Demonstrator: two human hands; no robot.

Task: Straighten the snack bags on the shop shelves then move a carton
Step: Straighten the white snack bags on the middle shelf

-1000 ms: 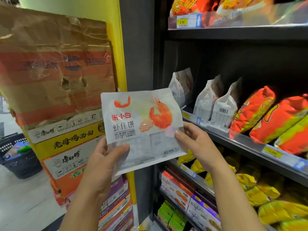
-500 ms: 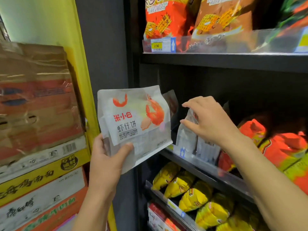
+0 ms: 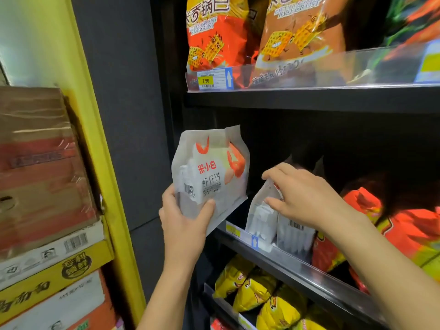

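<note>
Your left hand (image 3: 183, 225) grips white shrimp-snack bag (image 3: 212, 167) at frame centre, thumb curled across lower front. Your right hand (image 3: 307, 198) pinches top of shelved white bag (image 3: 262, 215), centre-right. Bags likely light, crinkly, slippery, contents crushable: hold by edges, squeeze gently.

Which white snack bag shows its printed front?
The white plastic bag gripped by the left hand, red shrimp print visible; the two shelved ones stand side-on.
</note>
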